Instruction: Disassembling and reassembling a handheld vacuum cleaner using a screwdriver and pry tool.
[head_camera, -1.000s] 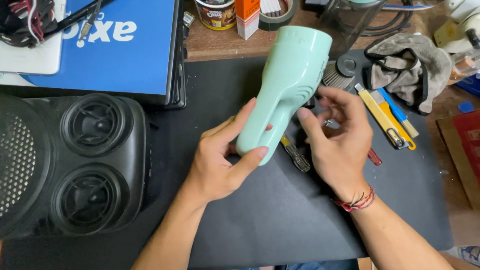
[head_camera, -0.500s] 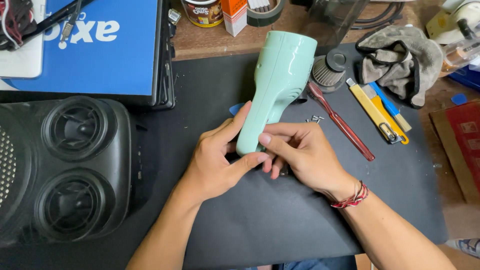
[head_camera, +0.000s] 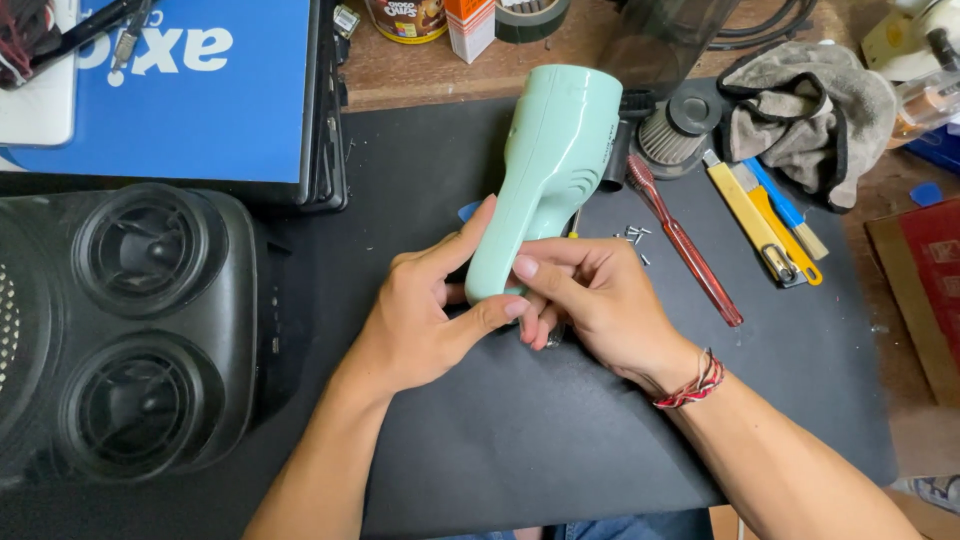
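Note:
A mint-green handheld appliance (head_camera: 550, 160) with a barrel body and tapering handle lies on the black mat (head_camera: 500, 430), barrel pointing away from me. My left hand (head_camera: 425, 310) wraps the handle's lower end from the left, thumb along its side. My right hand (head_camera: 590, 300) grips the same end from the right, fingertips pressed on the handle's tip. A woven red bracelet (head_camera: 690, 385) circles my right wrist. Whatever lies under the right hand's fingers is hidden.
A black two-cone speaker (head_camera: 130, 330) fills the left. Behind it is a blue box (head_camera: 170, 100). Right of the appliance lie a red toothbrush (head_camera: 685, 240), small screws (head_camera: 632, 238), a round pleated filter (head_camera: 678, 130), yellow and blue utility knives (head_camera: 765, 220) and a grey cloth (head_camera: 810, 110).
My right hand came in from the mat on the right and closed on the handle's end beside my left hand. The view shifted slightly left and the appliance now rests lower.

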